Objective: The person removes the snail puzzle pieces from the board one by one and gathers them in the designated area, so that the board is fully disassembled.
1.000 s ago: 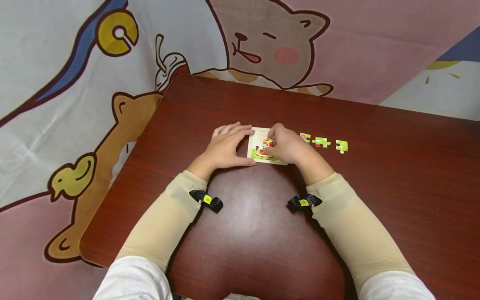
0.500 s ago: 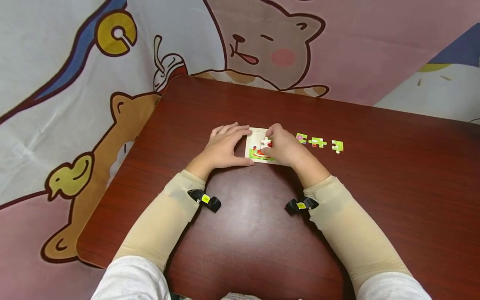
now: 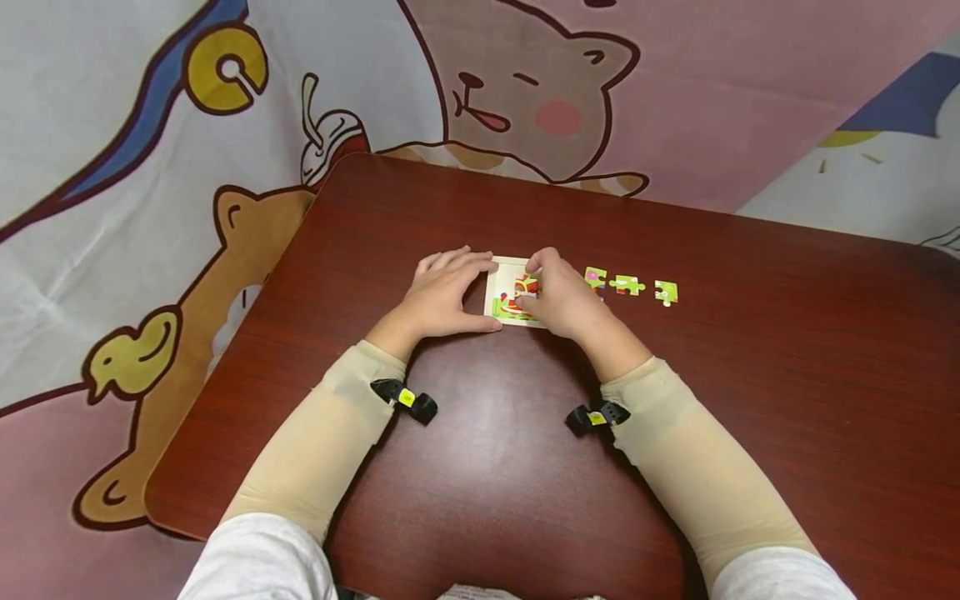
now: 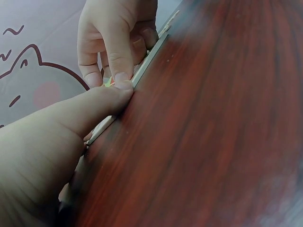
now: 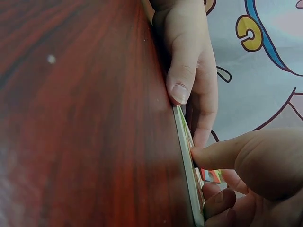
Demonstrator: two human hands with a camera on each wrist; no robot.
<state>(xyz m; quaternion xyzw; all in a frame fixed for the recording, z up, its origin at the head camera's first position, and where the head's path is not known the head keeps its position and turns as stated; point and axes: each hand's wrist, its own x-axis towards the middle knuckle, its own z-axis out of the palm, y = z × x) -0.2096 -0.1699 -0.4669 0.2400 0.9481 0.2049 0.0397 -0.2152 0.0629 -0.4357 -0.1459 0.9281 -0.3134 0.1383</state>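
Note:
In the head view a small pale wooden puzzle tray point(image 3: 513, 260) lies on the table, with red and green picture pieces along its near side. My left hand point(image 3: 442, 302) holds the tray's left side, thumb at the near corner and fingers at the far one. The left wrist view has that thumb point(image 4: 113, 94) pressed at the tray's edge. Over the tray, my right hand point(image 3: 567, 298) pinches a red and yellow puzzle piece point(image 3: 527, 284) between thumb and fingers. From the right wrist, red and green colours point(image 5: 211, 175) show between those fingers. The right hand hides the tray's right part.
Right of the tray, loose green puzzle pieces lie in a row: one with a pink spot point(image 3: 596, 276), a middle one point(image 3: 627, 285) and a far right one point(image 3: 666, 292). The dark red table point(image 3: 787, 350) meets a cartoon-printed cloth point(image 3: 690, 108) behind.
The puzzle piece in my right hand showed a whiter face half a second ago and now shows red and yellow again. My left hand stays on the tray; the head view has shifted slightly.

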